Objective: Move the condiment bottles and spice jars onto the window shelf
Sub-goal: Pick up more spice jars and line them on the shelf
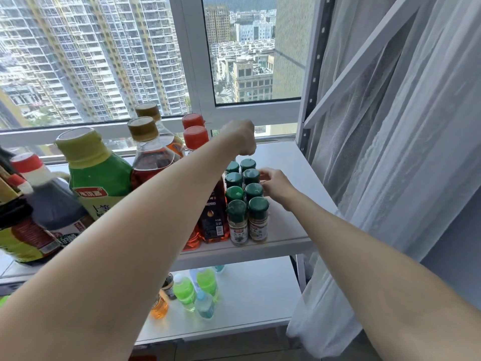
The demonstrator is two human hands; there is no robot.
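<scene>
Our right hand (276,187) reaches in from the right and its fingertips (263,175) rest against the outer side of the block of small clear spice jars with dark green screw caps (248,201), touching the second jar from the back in the right-hand column; the fingers look lightly curled toward that cap, though we cannot tell whether they pinch it or only nudge it. The jars lie directly to the left of those fingers, each standing upright with its long axis vertical, packed in two columns of four, so we count eight. Our left hand (240,136) hangs above and just behind the back row, fingers curled under into a loose fist; nothing shows in it, but the palm is turned away, so we cannot be sure. The right hand is plainly the nearer one to the jars. All eight already stand on the white window shelf (289,165), with bare shelf to the right of our fingers. Left of the jars we count six tall condiment bottles: two red-capped (195,136), two amber ones with gold caps (143,128), one green with a yellow cap (96,173), one dark soy bottle (49,201). We judge the step in hand to be squaring up the jars.
</scene>
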